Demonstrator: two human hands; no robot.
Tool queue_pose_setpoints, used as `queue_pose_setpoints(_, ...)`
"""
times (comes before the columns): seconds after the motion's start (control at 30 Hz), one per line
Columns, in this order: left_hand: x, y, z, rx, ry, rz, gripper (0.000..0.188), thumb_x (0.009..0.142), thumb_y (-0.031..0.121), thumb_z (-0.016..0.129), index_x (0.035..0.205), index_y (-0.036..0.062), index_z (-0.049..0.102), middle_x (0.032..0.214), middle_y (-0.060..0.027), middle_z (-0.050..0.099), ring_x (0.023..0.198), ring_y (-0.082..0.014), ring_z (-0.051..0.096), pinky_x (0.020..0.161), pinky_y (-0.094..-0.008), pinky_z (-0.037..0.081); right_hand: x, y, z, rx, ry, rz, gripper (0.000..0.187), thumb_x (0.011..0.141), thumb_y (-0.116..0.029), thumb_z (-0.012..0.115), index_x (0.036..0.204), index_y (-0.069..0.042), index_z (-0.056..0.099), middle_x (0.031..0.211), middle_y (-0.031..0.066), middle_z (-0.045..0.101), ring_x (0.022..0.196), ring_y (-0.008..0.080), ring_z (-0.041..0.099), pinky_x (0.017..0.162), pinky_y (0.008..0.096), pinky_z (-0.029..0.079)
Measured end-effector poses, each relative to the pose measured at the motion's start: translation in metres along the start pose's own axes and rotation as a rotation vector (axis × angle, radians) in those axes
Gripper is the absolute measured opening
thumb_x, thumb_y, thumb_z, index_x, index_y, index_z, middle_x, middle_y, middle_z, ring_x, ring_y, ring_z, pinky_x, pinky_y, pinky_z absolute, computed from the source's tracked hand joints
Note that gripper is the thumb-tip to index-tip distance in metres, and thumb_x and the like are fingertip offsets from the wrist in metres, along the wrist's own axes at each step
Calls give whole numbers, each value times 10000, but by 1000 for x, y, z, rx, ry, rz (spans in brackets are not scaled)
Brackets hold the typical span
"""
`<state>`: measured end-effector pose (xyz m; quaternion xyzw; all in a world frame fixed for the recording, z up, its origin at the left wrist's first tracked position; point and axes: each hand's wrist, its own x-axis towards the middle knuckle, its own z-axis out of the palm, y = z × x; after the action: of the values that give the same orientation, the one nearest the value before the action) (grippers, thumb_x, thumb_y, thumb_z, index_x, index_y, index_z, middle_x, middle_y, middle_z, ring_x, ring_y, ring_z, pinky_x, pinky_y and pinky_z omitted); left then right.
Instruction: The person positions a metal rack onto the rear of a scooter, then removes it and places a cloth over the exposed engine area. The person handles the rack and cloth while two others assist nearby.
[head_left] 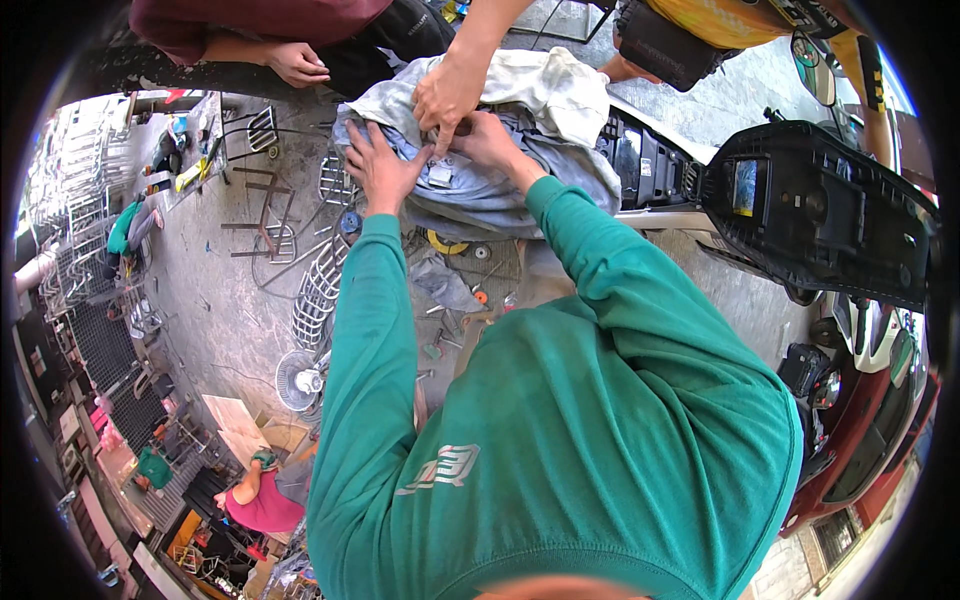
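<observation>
Grey-blue cloth (575, 180) lies draped over the rear of a scooter, with a whitish cloth (560, 85) bunched behind it. My left hand (383, 168) rests on the cloth, its fingers spread. To its right, my right hand (490, 142) has its fingers curled in and pressed together at a fold; what they hold, if anything, is hidden. A co-worker's hand (447, 98) reaches down between my hands, its index finger pointing at the same spot. A small light-grey piece (440, 175) sits on the cloth just in front of the fingertips.
The scooter's raised black seat (815, 205) stands to the right. Two people are close at the far side. On the concrete floor are metal racks (318, 295), a rag (443, 281), scattered tools and a fan (298, 380). A red vehicle (870, 430) is at lower right.
</observation>
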<state>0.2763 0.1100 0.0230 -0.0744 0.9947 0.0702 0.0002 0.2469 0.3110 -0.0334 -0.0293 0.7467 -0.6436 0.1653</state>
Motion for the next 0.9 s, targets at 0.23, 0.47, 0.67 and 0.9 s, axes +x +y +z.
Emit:
queue_pose_setpoints(0.23,8,20,8,32,87,-118,1195,677,609,895,1524,-37,355,1648,-285,264,1421,-501,350,1152,-652,288,11,-4,10,-323,99,-324,297,844,-148,791,1133,-97,749,1042,122,767,1023,308,663,956,396,552)
queue_pose_setpoints(0.47,14,21,10,105,69,-102,1248,628,548,942,1565,17,312,1646,-283,271,1417,-480,381,1142,-620,328,3,-9,-2,-451,65,-517,283,869,-174,718,1134,-176,816,1075,124,746,1123,331,618,986,438,521)
queue_pose_setpoints(0.67,20,34,-4,187,4,-123,1302,625,554,945,1624,73,263,1657,-296,254,1436,-463,392,1144,-627,342,-30,-37,-17,-498,-270,-40,324,891,-327,634,1133,-215,819,1075,187,770,977,385,734,920,471,574)
queue_pose_setpoints(0.9,17,44,-17,258,158,185,1066,721,325,911,1588,96,335,1593,-213,353,1293,-406,502,1072,-567,416,-39,-20,-15,-620,-321,65,341,949,-318,595,1175,-164,799,1052,213,765,984,415,728,917,490,568)
